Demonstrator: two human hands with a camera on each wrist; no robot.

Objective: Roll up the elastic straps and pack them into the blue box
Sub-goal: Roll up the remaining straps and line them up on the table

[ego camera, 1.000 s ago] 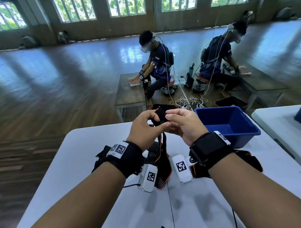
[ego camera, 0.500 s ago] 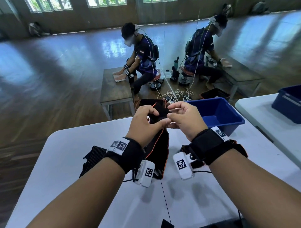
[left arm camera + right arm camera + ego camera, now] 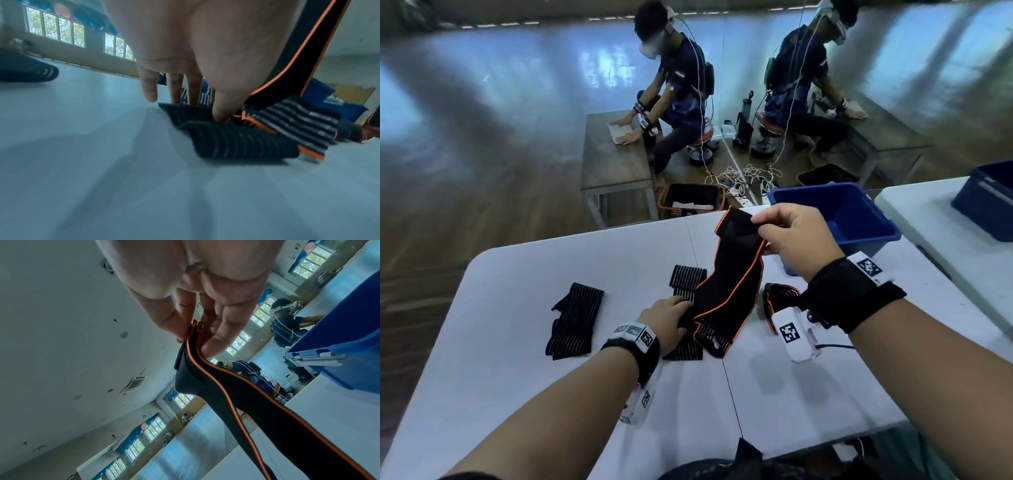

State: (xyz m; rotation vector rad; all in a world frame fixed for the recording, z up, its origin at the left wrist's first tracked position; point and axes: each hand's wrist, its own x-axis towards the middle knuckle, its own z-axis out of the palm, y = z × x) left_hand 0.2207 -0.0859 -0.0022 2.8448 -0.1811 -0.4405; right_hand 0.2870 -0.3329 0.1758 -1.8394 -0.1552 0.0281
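A black strap with orange edging [image 3: 729,274] [image 3: 236,394] runs slanting from the white table [image 3: 551,274] up to my right hand [image 3: 763,233] [image 3: 193,337], which pinches its folded top end between thumb and fingers. Its lower striped end [image 3: 292,120] lies on a black striped strap [image 3: 686,279] [image 3: 236,141]. There my left hand [image 3: 681,313] [image 3: 201,112] is down on the table, thumb and fingers pinching a raised fold of striped fabric. The blue box [image 3: 849,212] [image 3: 349,340] stands just right of my right hand. Its inside looks bare.
Another striped strap [image 3: 575,318] lies at the left of the table, and an orange-edged strap [image 3: 779,294] lies partly hidden under my right wrist. A second white table [image 3: 945,233] with a dark blue bin [image 3: 986,205] stands to the right. People sit at benches beyond.
Both hands held the strap's top end together in the air. Now the left hand has dropped to the table and the strap hangs stretched from the right hand. The view has tilted down.
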